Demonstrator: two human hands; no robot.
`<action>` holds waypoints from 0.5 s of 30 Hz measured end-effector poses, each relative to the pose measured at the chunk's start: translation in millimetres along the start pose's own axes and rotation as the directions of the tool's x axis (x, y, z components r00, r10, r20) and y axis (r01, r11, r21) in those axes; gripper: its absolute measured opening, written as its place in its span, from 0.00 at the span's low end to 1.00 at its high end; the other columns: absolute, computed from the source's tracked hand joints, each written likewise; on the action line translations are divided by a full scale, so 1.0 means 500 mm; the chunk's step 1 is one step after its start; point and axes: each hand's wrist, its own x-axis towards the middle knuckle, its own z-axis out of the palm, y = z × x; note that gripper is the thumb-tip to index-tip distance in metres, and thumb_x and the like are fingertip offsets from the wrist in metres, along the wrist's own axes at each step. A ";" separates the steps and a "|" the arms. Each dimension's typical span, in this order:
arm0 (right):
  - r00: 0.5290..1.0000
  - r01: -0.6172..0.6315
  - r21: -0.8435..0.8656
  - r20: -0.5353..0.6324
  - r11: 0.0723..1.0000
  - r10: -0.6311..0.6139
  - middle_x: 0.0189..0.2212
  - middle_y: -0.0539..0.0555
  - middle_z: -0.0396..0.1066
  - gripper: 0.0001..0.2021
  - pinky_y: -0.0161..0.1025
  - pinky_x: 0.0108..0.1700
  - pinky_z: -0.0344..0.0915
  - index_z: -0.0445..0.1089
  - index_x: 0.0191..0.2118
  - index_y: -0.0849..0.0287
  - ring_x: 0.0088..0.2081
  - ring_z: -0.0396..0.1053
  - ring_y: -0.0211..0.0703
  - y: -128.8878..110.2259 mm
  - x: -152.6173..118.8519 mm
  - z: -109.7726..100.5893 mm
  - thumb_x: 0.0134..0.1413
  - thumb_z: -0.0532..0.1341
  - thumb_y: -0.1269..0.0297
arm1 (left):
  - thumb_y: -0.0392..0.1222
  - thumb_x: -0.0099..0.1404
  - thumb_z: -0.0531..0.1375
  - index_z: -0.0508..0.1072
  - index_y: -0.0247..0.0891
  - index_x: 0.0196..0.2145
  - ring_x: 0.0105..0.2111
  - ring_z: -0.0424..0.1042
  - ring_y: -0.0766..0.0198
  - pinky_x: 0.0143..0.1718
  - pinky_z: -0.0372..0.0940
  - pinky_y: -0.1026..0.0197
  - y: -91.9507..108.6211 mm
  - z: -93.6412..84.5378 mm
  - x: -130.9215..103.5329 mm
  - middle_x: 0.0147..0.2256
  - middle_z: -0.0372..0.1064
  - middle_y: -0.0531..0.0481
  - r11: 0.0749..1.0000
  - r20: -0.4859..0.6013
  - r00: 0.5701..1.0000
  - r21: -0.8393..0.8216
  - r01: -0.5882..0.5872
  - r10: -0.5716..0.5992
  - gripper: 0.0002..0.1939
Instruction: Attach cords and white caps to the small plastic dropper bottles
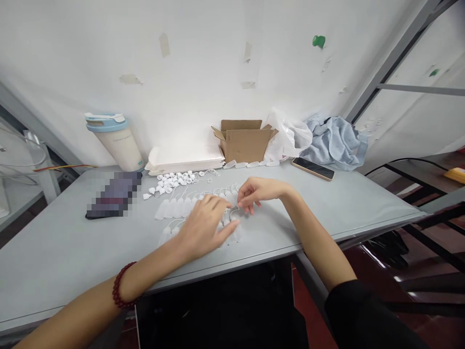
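Two rows of translucent white tags with thin white strings [174, 208] lie on the grey table, partly hidden under my hands. Over the rows reaches my left hand [203, 225], palm down, its thumb spread from the fingers and nothing visible in its grasp. Close to its fingertips, my right hand [254, 194] has thumb and forefinger pinched together at a white string [235, 210]. Behind the rows is a pile of small white pieces [174, 181], with a few strings beside it.
Along the wall stand a tilted cup with a blue lid [116, 140], a stack of white sheets [185, 160], an open cardboard box [245, 143], a white plastic bag [286, 135] and a blue cloth [334, 143]. A phone [313, 168] lies at right, a blurred dark object [116, 194] at left.
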 end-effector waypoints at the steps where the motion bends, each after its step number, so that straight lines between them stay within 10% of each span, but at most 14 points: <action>1: 0.995 0.030 0.023 -0.096 0.999 -0.028 0.24 0.52 0.75 0.10 0.31 0.24 0.62 0.72 0.30 0.62 0.24 0.72 0.37 0.006 0.002 -0.005 0.51 0.62 0.59 | 0.47 0.67 0.54 0.69 0.35 0.43 0.46 0.65 0.51 0.46 0.63 0.48 -0.013 -0.003 0.006 0.42 0.71 0.42 0.999 -0.051 0.998 -0.015 0.037 -0.038 0.13; 5: 0.819 0.071 -0.028 -0.569 0.997 -0.074 0.25 0.54 0.74 0.07 0.33 0.25 0.63 0.70 0.31 0.62 0.25 0.71 0.38 0.050 0.022 -0.032 0.54 0.60 0.63 | 0.43 0.67 0.51 0.70 0.35 0.39 0.47 0.64 0.50 0.49 0.62 0.48 -0.080 -0.016 0.029 0.40 0.72 0.42 0.979 -0.139 0.969 -0.025 0.202 -0.203 0.12; 9: 0.529 -0.289 -0.328 -0.838 0.899 -0.135 0.34 0.58 0.76 0.05 0.39 0.41 0.68 0.71 0.35 0.64 0.36 0.73 0.44 0.110 0.043 -0.070 0.53 0.58 0.71 | 0.42 0.64 0.49 0.71 0.35 0.40 0.50 0.62 0.48 0.51 0.61 0.47 -0.145 -0.023 0.051 0.45 0.71 0.41 0.956 -0.125 0.948 0.005 0.295 -0.292 0.14; 15: 0.460 -0.501 -0.363 -0.881 0.786 -0.114 0.53 0.67 0.68 0.20 0.50 0.52 0.64 0.68 0.52 0.70 0.54 0.66 0.58 0.172 0.043 -0.108 0.53 0.54 0.76 | 0.47 0.66 0.46 0.70 0.39 0.51 0.56 0.56 0.44 0.53 0.56 0.40 -0.185 -0.007 0.086 0.58 0.64 0.44 0.957 0.082 0.958 0.118 0.263 -0.274 0.22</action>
